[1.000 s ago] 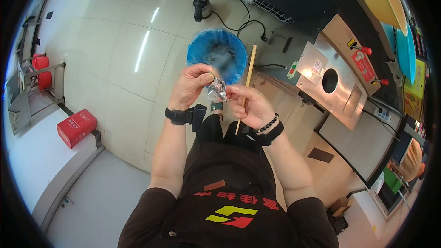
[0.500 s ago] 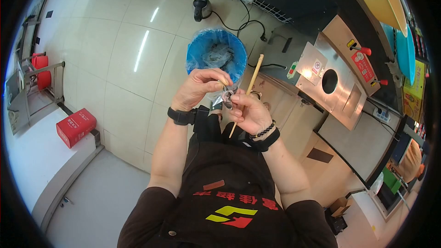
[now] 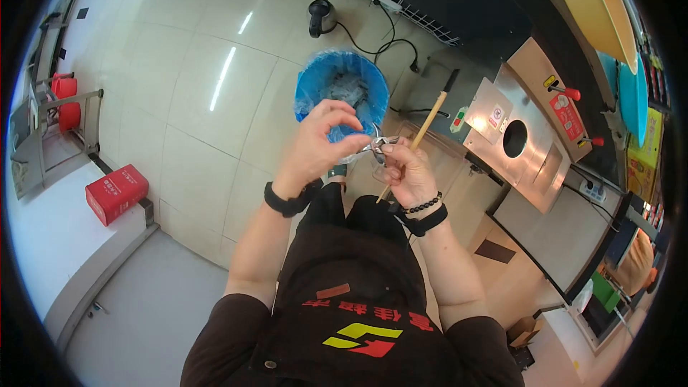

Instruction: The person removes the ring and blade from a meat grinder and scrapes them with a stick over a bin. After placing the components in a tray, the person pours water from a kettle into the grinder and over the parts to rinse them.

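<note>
2 bare hands (image 3: 321, 147), the person's left, and (image 3: 410, 172), the person's right, raised in front of the body, near each other.

Left hand: grip parted, thumb and forefinger curved with a clear gap between them, the other fingers bent. Thumb tip at the near edge of the silver piece; whether it touches cannot be told.

Right hand: grip closed, thumb and forefinger pinching the silver piece; remaining fingers folded around the stick.

1 silver piece (image 3: 378, 143), shiny, with several thin, spread points, between the 2 hands, held from the right-hand side. Material too small to tell.

1 stick (image 3: 431, 116), pale, straight, slanted through the right hand; its upper end rises past the fingers, its lower end shows below the palm.

1 bin (image 3: 306, 92), blue, with a clear plastic liner, standing on the floor (image 3: 201, 122) just beyond the hands; crumpled, pale contents inside.

1 kettle (image 3: 319, 17), black, on the floor past the bin, a dark cable beside it.

1 metal panel (image 3: 527, 154), copper-toned, with a round dark opening, to the right.

2 red knobs, near that panel.

1 box (image 3: 117, 195), red, on a white ledge (image 3: 82, 261) at far left.

1 bead bracelet (image 3: 424, 204), black, on the right wrist.

2 black wristbands, 1 per arm.
</note>
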`<state>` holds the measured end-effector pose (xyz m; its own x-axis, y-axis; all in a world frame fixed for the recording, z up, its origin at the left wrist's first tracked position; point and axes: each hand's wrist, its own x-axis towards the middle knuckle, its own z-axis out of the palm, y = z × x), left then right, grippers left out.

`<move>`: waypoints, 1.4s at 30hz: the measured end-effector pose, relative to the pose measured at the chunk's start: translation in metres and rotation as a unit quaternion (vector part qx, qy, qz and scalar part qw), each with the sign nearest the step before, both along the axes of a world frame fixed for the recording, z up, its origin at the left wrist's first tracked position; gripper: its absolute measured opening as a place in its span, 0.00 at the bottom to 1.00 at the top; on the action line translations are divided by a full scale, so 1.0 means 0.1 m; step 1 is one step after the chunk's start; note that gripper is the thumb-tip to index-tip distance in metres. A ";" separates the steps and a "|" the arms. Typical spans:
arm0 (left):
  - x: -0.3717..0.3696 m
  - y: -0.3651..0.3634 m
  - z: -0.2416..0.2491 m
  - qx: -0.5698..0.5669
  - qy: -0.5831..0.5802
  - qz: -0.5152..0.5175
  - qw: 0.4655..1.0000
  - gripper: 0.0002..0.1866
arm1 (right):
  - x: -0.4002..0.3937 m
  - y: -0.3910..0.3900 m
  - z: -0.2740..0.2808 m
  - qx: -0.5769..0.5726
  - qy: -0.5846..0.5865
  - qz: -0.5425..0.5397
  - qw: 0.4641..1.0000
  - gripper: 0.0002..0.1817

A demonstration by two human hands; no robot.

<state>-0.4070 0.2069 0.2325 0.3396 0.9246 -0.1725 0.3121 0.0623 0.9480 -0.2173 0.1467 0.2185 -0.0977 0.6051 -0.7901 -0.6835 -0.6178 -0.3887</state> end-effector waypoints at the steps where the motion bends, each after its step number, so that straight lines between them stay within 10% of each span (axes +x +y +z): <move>1: 0.01 -0.04 -0.07 0.059 0.013 -0.012 0.998 0.14 | -0.01 0.02 0.02 0.006 -0.026 0.004 1.000 0.06; 42: 0.44 -0.51 0.18 0.233 0.116 0.005 0.966 0.05 | 0.07 -0.46 0.34 0.095 -0.162 0.007 0.982 0.06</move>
